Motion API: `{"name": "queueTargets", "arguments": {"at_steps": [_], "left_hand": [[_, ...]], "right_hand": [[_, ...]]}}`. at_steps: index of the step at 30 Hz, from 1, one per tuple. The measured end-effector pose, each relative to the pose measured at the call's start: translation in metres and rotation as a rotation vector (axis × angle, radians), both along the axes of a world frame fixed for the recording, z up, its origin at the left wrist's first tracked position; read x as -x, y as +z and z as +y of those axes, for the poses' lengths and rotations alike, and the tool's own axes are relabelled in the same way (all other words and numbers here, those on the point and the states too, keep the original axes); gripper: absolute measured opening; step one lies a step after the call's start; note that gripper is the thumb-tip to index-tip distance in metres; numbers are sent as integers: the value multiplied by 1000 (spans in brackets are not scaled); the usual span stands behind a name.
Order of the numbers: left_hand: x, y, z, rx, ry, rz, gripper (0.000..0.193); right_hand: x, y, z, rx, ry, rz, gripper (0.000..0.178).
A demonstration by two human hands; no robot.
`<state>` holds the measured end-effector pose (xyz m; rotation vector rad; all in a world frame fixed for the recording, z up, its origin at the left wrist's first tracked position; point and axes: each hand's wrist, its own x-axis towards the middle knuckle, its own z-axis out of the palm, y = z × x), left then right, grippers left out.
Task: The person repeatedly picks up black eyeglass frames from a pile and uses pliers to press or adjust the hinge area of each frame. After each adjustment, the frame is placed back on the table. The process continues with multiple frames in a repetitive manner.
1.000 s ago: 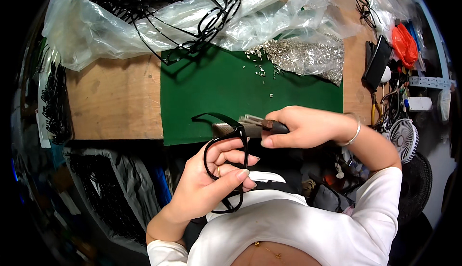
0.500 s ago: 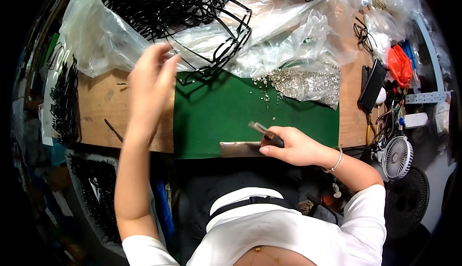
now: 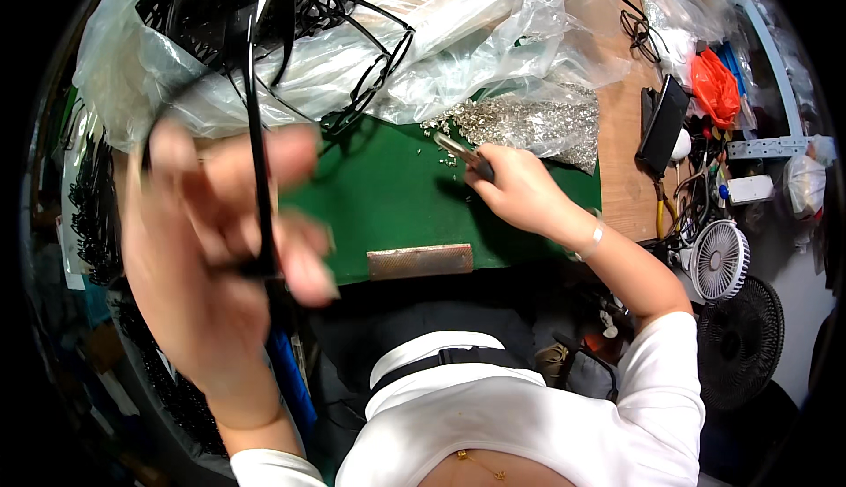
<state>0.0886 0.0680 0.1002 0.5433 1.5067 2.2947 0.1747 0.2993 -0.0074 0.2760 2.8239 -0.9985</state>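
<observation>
My left hand (image 3: 211,240) is raised close to the camera and smeared by motion. Its fingers are closed around a black eyeglass frame (image 3: 256,143), whose long thin parts stick up past the fingers. Over the green mat (image 3: 379,196), my right hand (image 3: 520,189) grips a small hand tool (image 3: 464,154) with a dark handle and a pale metallic tip; its exact kind is unclear. That tip points at loose silvery bits beside a clear bag of small silvery pieces (image 3: 538,126). Another black eyeglass frame (image 3: 374,73) lies over plastic sheeting behind the mat.
A big heap of black eyeglass frames (image 3: 185,11) fills the far left, on clear plastic sheeting (image 3: 449,37). A textured metal strip (image 3: 419,260) lies along the mat's front edge. On the right are a black phone (image 3: 663,126), a red bag (image 3: 714,89) and a white fan (image 3: 718,260).
My left hand has come back from the heap toward the camera with an eyeglass frame in it. My right hand has moved the tool forward to the silvery bits. The view has shifted slightly.
</observation>
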Motion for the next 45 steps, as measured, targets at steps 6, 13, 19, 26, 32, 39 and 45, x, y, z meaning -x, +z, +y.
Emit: {"name": "queueTargets", "arguments": {"at_steps": [6, 13, 19, 26, 32, 39, 45], "left_hand": [[-74, -48, -23, 261, -32, -211, 60], [-83, -79, -2, 248, 55, -61, 80], [-75, -82, -5, 202, -80, -25, 91], [-86, -86, 20, 370, 147, 211, 83], [-88, -86, 24, 382, 138, 195, 81], [-71, -65, 11, 198, -135, -143, 83], [-68, -57, -8, 209, -128, -167, 86]], "right_hand": [[9, -23, -22, -136, -71, 81, 14], [7, -30, -32, -301, -65, 174, 15], [-4, 9, -36, -2, -23, 84, 13], [-27, 43, -69, 683, -77, 54, 17], [-27, 40, -67, 1173, -236, -146, 23], [-21, 51, -62, 1249, -104, -385, 26], [-28, 55, -46, 923, 136, -330, 23]]}}
